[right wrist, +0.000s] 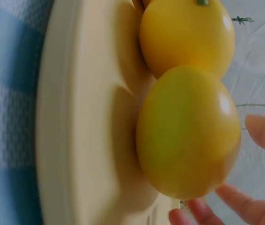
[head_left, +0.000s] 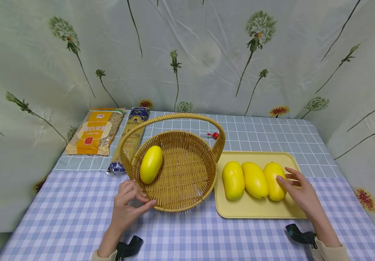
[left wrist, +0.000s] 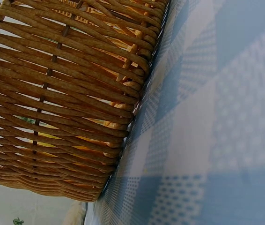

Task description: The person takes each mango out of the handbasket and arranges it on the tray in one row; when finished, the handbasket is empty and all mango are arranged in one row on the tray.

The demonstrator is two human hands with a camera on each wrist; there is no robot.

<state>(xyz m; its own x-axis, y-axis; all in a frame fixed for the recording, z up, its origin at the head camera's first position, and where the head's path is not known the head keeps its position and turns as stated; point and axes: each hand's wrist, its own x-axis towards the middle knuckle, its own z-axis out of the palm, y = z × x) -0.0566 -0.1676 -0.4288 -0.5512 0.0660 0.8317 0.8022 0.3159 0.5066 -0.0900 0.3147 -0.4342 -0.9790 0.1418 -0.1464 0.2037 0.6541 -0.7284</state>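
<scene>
My left hand (head_left: 128,203) holds the near-left rim of a wicker basket (head_left: 180,174) with a tall arched handle. One yellow mango (head_left: 151,165) lies inside against the basket's left wall. In the left wrist view the woven side of the basket (left wrist: 57,98) fills much of the picture, so most of that hand is hidden. On the right, three mangoes lie side by side on a yellow tray (head_left: 252,210). My right hand (head_left: 299,191) is at the rightmost mango (head_left: 274,181), fingers spread around it. The right wrist view shows the thumb apart from this mango (right wrist: 186,136) and fingertips close against its side.
Behind the basket's left side lie an orange-and-clear food bag (head_left: 94,132) and a long gold-and-blue packet (head_left: 130,139). A red wrapped candy (head_left: 214,135) sits behind the handle's right side. A checked cloth (head_left: 180,235) covers the table, with a floral curtain (head_left: 203,72) at the back.
</scene>
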